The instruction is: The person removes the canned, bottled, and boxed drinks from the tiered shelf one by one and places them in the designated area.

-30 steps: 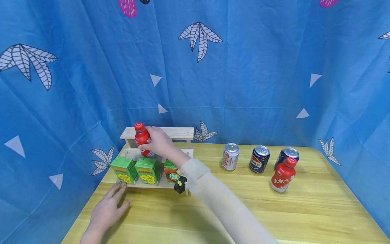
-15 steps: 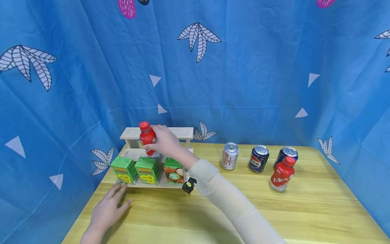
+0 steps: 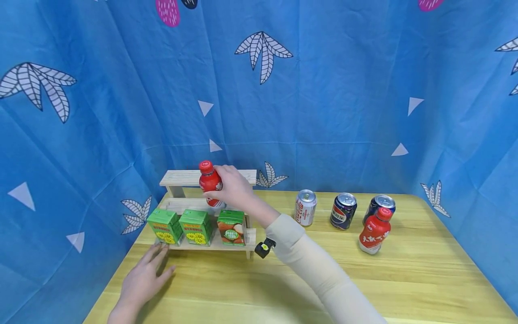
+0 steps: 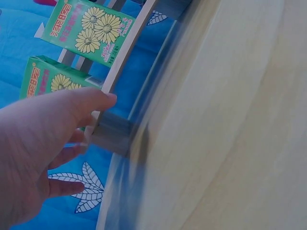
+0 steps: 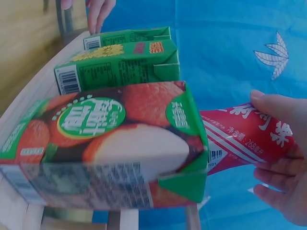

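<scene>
Head view bright, evenly lit; soft shadow, pale sheen on table. Wrist views dimmer, hazy, softly blurred.

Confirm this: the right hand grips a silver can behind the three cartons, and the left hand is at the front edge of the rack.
Wrong item: the head view shows the right hand gripping a red bottle behind the three cartons. The left hand is at the front edge of the rack, as you say.

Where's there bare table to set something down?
Bare table lies in front of the red bottle by the cans, right of the right sleeve; more between that sleeve and the left hand. Crowded: the front tier of the rack, with three cartons.
</scene>
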A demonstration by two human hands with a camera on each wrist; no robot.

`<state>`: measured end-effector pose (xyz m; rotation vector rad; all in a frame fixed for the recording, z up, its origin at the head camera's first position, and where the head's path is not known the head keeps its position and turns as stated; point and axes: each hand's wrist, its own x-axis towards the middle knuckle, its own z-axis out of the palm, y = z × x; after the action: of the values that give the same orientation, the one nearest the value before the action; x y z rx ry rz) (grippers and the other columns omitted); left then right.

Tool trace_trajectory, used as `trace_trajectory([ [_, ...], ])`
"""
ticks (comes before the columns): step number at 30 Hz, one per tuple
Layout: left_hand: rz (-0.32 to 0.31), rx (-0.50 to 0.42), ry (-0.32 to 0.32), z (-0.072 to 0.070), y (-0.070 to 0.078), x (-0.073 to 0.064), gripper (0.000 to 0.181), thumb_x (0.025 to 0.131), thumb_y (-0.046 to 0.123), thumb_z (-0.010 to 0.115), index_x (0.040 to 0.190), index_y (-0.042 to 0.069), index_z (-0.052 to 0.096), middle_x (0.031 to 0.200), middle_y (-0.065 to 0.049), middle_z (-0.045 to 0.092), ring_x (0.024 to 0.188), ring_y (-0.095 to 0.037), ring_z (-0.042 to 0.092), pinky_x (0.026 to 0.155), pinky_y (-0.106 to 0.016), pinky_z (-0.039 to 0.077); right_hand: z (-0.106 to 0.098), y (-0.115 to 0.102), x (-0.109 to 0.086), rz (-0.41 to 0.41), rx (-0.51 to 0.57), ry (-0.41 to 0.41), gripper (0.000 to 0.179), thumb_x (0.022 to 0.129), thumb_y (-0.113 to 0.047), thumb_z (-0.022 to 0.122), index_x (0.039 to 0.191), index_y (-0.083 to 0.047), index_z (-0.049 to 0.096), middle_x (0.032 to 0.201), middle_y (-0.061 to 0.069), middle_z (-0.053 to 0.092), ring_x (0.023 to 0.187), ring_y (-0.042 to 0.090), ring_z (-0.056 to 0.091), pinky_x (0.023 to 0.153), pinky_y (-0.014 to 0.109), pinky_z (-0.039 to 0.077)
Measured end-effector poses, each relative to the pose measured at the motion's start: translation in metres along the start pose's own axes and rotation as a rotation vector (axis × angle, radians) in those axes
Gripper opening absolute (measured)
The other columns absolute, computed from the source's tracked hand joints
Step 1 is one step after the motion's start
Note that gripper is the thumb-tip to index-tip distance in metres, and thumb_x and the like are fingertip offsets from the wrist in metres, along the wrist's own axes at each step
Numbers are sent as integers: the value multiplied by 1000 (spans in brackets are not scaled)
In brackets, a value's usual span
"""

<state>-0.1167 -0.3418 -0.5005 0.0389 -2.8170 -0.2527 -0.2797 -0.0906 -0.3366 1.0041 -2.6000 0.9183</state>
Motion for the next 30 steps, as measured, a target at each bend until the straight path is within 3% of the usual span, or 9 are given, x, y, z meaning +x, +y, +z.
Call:
trace_trajectory([
  [20, -3, 4, -2, 5, -5, 0, 69, 86, 44, 70, 139, 4, 53, 148, -25, 42, 125, -48, 50, 86, -62, 53, -20, 29, -28, 13, -29, 53, 70, 78, -40, 81, 135, -11, 52, 117, 4, 64, 110, 20, 56, 85, 35, 57],
  [30, -8, -3, -4, 0, -1, -1, 68, 86, 44, 70, 139, 5, 53, 148, -25, 43, 125, -48, 50, 87, -62, 53, -31, 44, -44, 43, -15, 101, 70, 78, -39, 81, 135, -10, 53, 122, 6, 63, 115, 23, 55, 87, 39, 58],
])
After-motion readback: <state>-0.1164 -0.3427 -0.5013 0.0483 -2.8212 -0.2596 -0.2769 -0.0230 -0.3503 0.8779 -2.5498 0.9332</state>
